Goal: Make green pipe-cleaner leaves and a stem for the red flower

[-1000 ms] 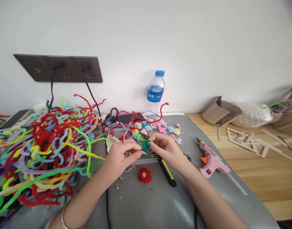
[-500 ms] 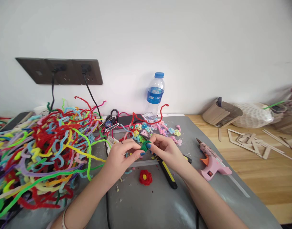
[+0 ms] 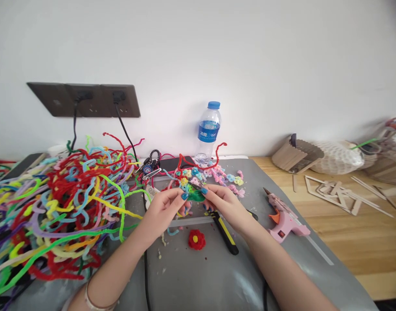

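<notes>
Between my two hands is a small green fuzzy piece, which looks like bent pipe cleaner. My left hand pinches its left side between thumb and fingers. On its other side, my right hand grips it with thumb and fingertips. Fingers cover part of the piece, so its full shape is hidden. Below the hands, a red pipe-cleaner flower with a yellow centre lies on the grey mat. A pair of pliers with yellow and black handles lies under my right hand.
A big tangle of coloured pipe cleaners covers the left side. Small pastel flowers lie behind my hands, near a water bottle. To the right are a pink glue gun and wooden sticks. A black cable crosses the mat.
My fingers have shifted on the green piece; my hands are slightly farther apart, and more of it shows between them. The camera view has moved slightly.
</notes>
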Motion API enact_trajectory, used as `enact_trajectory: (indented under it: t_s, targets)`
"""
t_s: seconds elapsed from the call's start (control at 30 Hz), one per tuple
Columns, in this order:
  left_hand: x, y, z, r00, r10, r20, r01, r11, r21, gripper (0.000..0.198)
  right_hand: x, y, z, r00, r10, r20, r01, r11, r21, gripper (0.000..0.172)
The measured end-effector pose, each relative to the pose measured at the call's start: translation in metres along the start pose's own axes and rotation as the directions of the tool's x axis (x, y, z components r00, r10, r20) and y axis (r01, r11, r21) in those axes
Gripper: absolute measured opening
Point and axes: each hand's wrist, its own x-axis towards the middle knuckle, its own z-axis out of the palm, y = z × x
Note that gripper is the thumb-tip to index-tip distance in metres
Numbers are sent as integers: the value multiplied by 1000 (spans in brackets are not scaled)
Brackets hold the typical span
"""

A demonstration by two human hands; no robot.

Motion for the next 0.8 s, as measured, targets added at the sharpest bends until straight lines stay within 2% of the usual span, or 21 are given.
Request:
enact_trajectory:
  t_s: [0.1,0.2,0.3,0.43,0.53,0.6,0.7,0.8]
  targets:
    - [1,-1,0,1000,-21,-20,19,998,-60,40,1,2,1,999,18,-27,-17,1000,15,55]
    - [2,0,1,999,-22,-49,20,999,-47,30,2,4,3,998,39,-46,-38,999,29,54]
    - [2,1,2,990,54,-133,-52,999,16,17,2,6,5,996,73,-58,-71,997,39,54]
    - [2,-1,0,953,204,-222,-178,975,131,9,2,7,7,996,77,-51,-76,997,23,56]
    - [2,-3,-3,935,234,-268,-191,965,180,7,3,8,6,997,53,-52,-51,998,38,63]
    - [3,-4,-5,922,234,-308,-180,964,193,6,3,6,5,993,-16,-117,17,1000,10,63]
    - [3,-4,-6,910,241,-338,-180,963,200,6,0,2,4,968,-174,-179,158,982,-103,42]
    - [2,-5,-6,909,244,-339,-186,963,194,7,-5,-1,6,935,-330,-129,290,921,-259,15]
